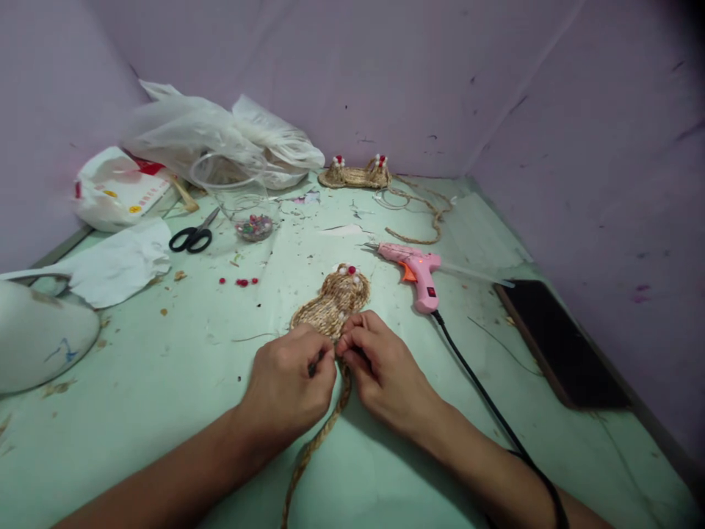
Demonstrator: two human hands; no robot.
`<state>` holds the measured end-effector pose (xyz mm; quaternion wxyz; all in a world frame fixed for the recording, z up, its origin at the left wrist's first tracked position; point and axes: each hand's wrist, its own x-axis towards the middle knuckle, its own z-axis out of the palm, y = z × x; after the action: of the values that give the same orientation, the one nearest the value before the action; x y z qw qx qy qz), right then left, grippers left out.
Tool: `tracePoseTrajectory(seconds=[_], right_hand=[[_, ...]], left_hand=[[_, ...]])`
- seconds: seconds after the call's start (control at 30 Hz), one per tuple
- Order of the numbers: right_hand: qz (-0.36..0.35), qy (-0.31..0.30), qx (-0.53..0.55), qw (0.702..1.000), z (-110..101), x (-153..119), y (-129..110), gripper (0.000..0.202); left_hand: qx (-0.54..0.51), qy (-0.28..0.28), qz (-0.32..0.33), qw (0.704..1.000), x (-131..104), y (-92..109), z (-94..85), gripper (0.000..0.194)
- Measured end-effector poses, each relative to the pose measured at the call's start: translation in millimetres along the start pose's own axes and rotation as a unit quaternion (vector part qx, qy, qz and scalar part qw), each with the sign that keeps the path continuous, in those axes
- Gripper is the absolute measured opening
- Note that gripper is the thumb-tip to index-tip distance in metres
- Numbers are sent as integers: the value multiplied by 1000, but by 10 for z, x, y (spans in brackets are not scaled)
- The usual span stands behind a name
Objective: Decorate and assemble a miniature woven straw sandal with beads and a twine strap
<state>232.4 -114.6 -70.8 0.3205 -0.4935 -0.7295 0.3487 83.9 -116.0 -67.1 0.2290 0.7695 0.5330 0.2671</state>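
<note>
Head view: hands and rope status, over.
Left hand, right hand: pinched, partly covering near end of beaded rope piece. Braided rope trails from hands toward wearer. Pink glue gun off right, unheld.

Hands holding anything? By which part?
Left hand and right hand pinch at the near end of the woven piece, by the rope; what they grip is hidden.

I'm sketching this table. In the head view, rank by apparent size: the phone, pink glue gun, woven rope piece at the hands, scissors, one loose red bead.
1. Phone
2. Pink glue gun and woven rope piece: too alike to rank, the latter partly hidden
3. Scissors
4. Loose red bead
</note>
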Motion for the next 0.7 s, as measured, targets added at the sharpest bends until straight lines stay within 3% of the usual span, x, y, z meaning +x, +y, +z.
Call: tracePoseTrajectory(seconds=[0.1,0.47,0.7], right_hand=[[-2,9,11,1000,-12,22,19,21],[-9,40,9,999,24,24,58,18],[30,86,29,995,19,-15,19,10]], left_hand=[[-28,-18,8,999,35,7,-14,18],[-70,-110,-61,990,107,-1,-84,16],[-125,-117,-152,973,118,16,-120,17]])
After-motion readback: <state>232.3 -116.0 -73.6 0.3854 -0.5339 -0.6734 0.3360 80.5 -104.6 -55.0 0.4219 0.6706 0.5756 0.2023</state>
